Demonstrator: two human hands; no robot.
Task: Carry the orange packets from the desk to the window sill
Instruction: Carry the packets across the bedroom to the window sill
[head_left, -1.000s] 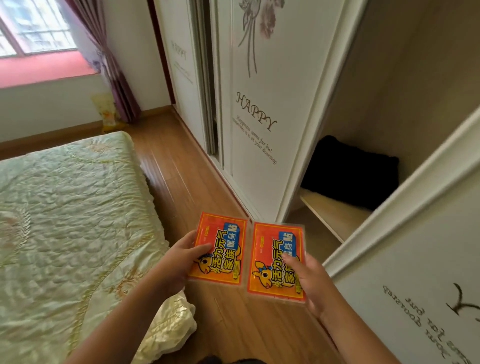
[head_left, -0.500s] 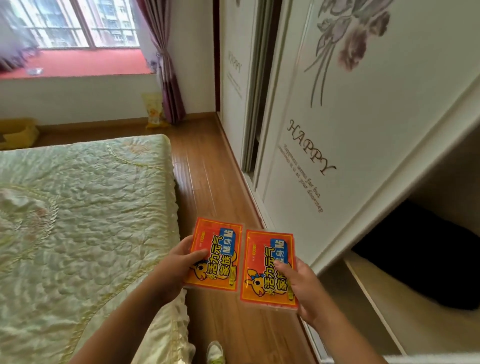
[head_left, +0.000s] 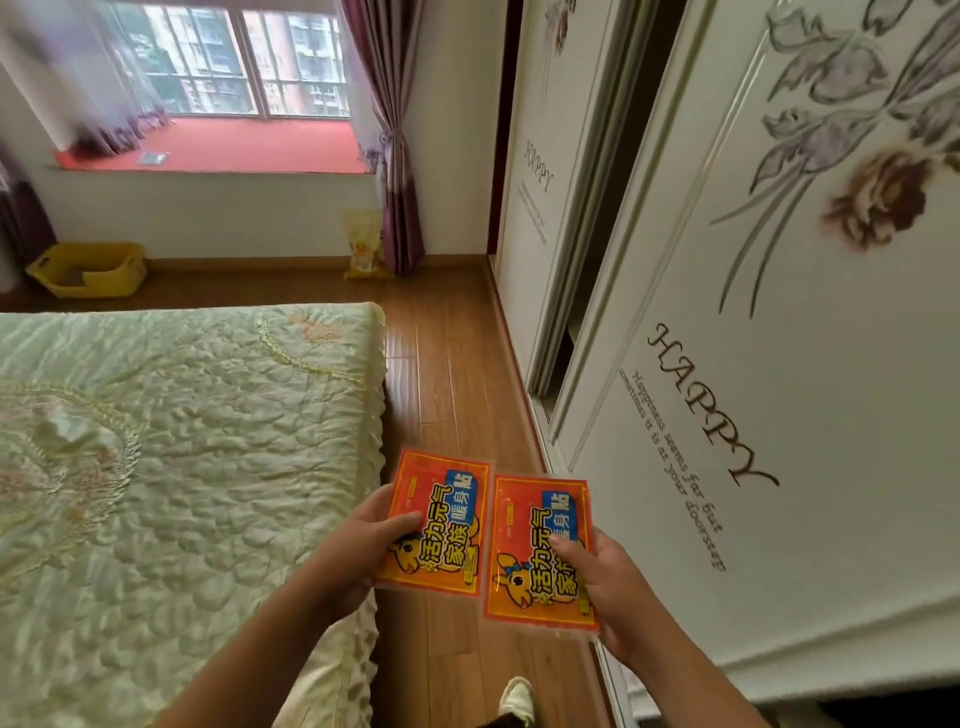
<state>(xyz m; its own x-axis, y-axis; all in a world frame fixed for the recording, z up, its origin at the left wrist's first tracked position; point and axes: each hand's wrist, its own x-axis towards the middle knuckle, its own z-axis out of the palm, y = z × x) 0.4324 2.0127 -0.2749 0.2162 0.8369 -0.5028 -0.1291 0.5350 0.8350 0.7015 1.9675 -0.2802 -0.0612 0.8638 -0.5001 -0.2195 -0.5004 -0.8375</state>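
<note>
Fingers (head_left: 402, 521) of my left hand (head_left: 358, 551) are clamped on one orange packet (head_left: 441, 519), and my right hand (head_left: 608, 587) pinches the other orange packet (head_left: 530, 545). Both are flat, shiny rectangles with a blue label, big Chinese writing and a cartoon animal. I hold them side by side over the wood floor (head_left: 447, 374), between the bumpy green bed (head_left: 182, 441) and a white door (head_left: 779, 389) that says "HAPPY". Far off, the red window sill (head_left: 234, 148) waits. A yellow tub (head_left: 88, 270) sits below it.

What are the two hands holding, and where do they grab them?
Each hand holds one orange packet. The left hand pinches the left packet at its lower left edge, and the right hand pinches the right packet at its lower right edge.
</note>
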